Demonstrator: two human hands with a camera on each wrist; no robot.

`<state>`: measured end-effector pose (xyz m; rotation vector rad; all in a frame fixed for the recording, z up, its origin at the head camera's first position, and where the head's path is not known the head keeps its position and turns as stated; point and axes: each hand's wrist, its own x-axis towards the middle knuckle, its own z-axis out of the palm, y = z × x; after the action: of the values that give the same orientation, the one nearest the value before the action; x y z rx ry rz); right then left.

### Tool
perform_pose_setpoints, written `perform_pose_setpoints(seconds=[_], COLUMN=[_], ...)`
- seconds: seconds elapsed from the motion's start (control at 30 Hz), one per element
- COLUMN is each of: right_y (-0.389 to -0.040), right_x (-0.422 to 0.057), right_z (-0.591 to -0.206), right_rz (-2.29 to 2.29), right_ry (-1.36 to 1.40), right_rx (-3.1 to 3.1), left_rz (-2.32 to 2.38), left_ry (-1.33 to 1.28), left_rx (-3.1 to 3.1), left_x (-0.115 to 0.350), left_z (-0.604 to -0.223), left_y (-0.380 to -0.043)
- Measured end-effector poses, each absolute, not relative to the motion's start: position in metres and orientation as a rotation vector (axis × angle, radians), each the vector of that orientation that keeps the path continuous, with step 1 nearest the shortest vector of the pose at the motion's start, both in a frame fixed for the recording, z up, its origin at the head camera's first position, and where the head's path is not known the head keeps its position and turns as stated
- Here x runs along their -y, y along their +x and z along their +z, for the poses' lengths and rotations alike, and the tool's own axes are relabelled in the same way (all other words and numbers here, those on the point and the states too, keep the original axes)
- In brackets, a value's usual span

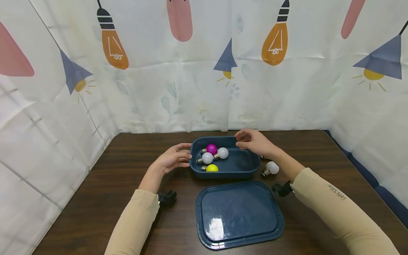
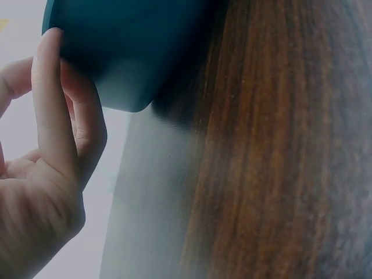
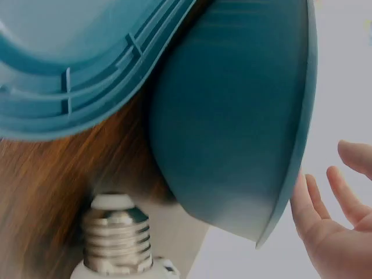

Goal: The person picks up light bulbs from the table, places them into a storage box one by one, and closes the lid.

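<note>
A dark blue plastic box (image 1: pixel 245 174) stands on the table with several light bulbs at its left side. Among them are a magenta bulb (image 1: pixel 211 148), a yellow bulb (image 1: pixel 212 168) and white bulbs, one of them a white bulb (image 1: pixel 224 153) nearest the middle. My left hand (image 1: pixel 173 158) touches the box's left end with its fingertips. Above the box's back right part hovers my right hand (image 1: pixel 251 141), fingers loosely bent; the right wrist view shows nothing between them. To the right of the box lies another white bulb (image 1: pixel 272 167) with a metal screw base.
In front of the box a dark blue lid (image 1: pixel 239 212) lies flat on the brown wooden table (image 1: pixel 105 198). Something small beside the box is mostly hidden under my right wrist. A white patterned curtain (image 1: pixel 197 88) hangs behind and at both sides.
</note>
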<state>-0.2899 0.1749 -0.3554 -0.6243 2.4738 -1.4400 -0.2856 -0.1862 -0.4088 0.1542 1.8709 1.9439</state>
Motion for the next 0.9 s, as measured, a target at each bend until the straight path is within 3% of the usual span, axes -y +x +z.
perform_pose_setpoints(seconds=[0.9], right_y=[-0.270], right_x=[-0.225], right_z=[-0.337], right_rz=[-1.469], right_ry=[-0.620], right_rx=[-2.515], left_rz=[1.942], left_ry=[0.162], left_rx=[-1.872], left_x=[0.186], left_z=[-0.409], left_y=[-0.286])
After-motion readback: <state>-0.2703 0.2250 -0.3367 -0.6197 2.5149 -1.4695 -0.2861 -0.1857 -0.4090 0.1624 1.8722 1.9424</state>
